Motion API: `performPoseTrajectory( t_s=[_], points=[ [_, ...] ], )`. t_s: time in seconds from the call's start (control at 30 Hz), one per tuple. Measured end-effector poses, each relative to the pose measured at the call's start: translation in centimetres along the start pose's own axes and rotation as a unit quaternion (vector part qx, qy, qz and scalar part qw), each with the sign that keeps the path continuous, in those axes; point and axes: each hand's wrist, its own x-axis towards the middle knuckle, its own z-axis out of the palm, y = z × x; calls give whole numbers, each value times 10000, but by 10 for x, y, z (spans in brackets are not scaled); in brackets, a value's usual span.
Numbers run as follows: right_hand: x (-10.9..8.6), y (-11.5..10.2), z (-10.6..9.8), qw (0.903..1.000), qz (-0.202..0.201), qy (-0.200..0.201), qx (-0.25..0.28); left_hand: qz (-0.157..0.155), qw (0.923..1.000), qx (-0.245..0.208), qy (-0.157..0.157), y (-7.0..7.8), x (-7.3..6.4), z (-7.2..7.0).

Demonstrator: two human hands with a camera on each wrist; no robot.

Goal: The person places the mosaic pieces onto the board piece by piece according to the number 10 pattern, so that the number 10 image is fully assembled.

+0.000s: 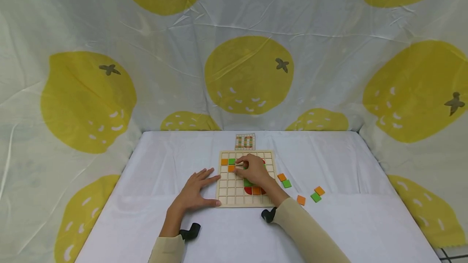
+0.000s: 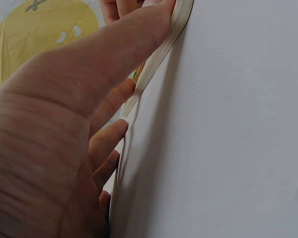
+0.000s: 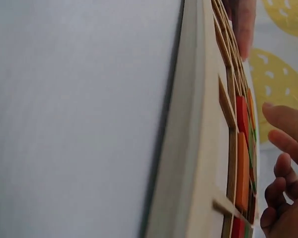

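A square wooden grid board (image 1: 231,199) lies on the white-covered table, with orange, green and red tiles in its cells. My left hand (image 1: 198,190) is spread at the board's left side, thumb at the near left corner and fingertips along the edge; the left wrist view shows its thumb (image 2: 134,34) against the rim. My right hand (image 1: 255,169) hovers over the upper middle, thumb and forefinger apart beside an orange tile (image 1: 231,168) and a green tile (image 1: 232,161); no tile shows between them. It hides part of the grid. Nearer me sits a red tile (image 1: 248,190).
A small pattern card (image 1: 245,141) lies just beyond the board. Loose tiles are scattered to the right, among them an orange tile (image 1: 301,200) and a green tile (image 1: 316,197). A lemon-print cloth (image 1: 248,76) hangs behind the table.
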Motion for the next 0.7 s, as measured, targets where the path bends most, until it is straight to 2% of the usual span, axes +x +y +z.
performPoseTrajectory(
  t_s=[0.27, 0.43, 0.7],
  points=[
    [-14, 13, -30, 9997, 150, 178, -18, -56, 10000, -62, 16, 0, 1, 2],
    [-29, 26, -53, 9993, 284, 201, -128, 0, 9999, -69, 83, -1, 1, 3],
    [-59, 48, -87, 9988, 349, 248, -245, -88, 9999, -63, -3, -2, 1, 3]
  ],
)
